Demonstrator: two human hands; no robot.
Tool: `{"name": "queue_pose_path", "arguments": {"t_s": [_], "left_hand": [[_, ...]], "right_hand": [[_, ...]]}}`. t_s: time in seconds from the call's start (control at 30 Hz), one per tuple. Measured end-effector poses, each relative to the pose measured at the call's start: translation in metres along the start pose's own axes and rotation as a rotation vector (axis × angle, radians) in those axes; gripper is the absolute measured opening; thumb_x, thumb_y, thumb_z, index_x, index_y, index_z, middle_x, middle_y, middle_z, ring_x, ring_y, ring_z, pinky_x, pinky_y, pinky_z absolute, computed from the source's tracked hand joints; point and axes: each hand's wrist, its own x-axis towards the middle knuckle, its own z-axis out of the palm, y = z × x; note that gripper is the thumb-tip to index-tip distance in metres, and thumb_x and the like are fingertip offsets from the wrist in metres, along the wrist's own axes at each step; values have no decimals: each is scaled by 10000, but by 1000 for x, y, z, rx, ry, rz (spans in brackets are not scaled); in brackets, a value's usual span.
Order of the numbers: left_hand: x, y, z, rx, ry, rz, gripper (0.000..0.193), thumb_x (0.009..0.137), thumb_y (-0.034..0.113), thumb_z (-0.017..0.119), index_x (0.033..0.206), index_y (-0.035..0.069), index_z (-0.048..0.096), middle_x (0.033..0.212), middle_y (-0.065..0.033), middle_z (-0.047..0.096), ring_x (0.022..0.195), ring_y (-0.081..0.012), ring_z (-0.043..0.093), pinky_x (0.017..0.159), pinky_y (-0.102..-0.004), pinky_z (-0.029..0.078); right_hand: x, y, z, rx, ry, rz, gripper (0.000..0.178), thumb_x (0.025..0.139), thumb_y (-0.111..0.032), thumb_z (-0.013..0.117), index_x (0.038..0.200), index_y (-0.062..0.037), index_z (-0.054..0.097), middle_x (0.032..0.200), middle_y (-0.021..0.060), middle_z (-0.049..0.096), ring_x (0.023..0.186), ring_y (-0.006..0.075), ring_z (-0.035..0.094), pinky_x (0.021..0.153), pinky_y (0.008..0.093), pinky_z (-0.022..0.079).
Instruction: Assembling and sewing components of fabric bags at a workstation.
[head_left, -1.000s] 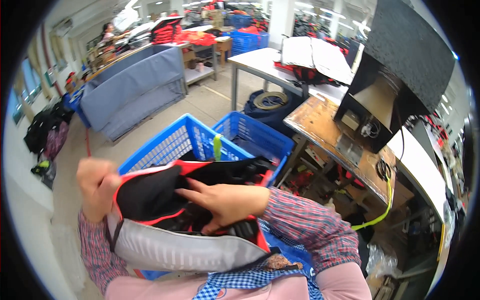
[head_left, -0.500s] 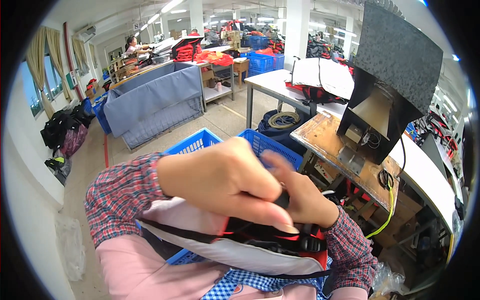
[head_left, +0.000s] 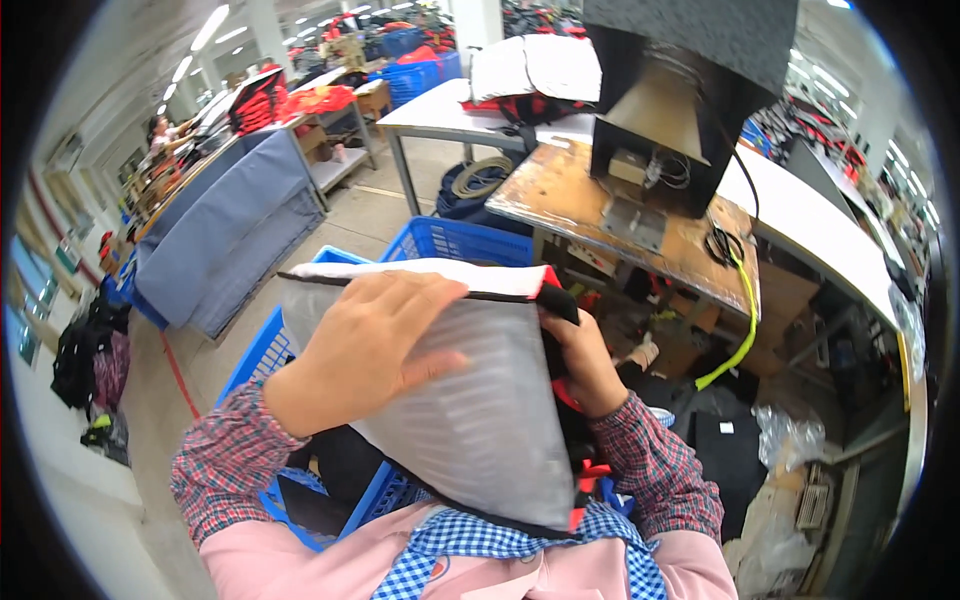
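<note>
A sewn fabric bag (head_left: 470,390) stands up in front of me, with a silvery-grey panel, black bound edges, a white top strip and red trim. My left hand (head_left: 375,345) lies on the grey panel near its upper edge, fingers stretched out and thumb apart. At the bag's right side, my right hand (head_left: 588,365) is closed round the black edge just below the upper corner; part of its fingers is hidden behind the fabric. Black and red parts show along that side. The bag's far face is out of sight.
Blue plastic crates (head_left: 455,240) stand beyond and left of the bag, one with dark pieces inside. To the right, a worn wooden table (head_left: 545,200) carries a black metal machine (head_left: 650,150), scissors and a yellow-green strap (head_left: 745,310). A grey cloth-lined bin (head_left: 235,225) stands far left.
The bag has been raised and turned so its grey panel faces me. My left hand has moved left and opened flat on it. The view has swung right and down.
</note>
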Motion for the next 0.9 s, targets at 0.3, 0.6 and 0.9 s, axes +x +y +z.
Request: {"name": "queue_pose_path", "arguments": {"t_s": [0.3, 0.6, 0.9], "left_hand": [[70, -55, 91, -238, 246, -53, 162, 851, 163, 689, 833, 16, 623, 785, -124, 596, 768, -321, 584, 695, -395, 458], [164, -86, 154, -443, 180, 10, 238, 915, 182, 647, 882, -53, 632, 736, -174, 583, 633, -266, 543, 622, -336, 445], [146, -96, 190, -425, -341, -128, 270, 885, 248, 674, 829, -15, 663, 751, -153, 649, 669, -263, 609, 633, -348, 480]], "right_hand": [[12, 17, -32, 225, 114, 95, 285, 920, -167, 634, 1158, -11, 625, 1042, 38, 663, 900, 129, 625, 802, 277, 507], [6, 31, -99, -99, 137, 39, 333, 917, -95, 601, 1242, -23, 587, 1091, 25, 663, 947, 113, 601, 858, 274, 471], [14, 64, -124, -587, 77, 173, 264, 899, -213, 678, 1082, -23, 675, 957, -4, 679, 880, 87, 581, 821, 262, 462]]}}
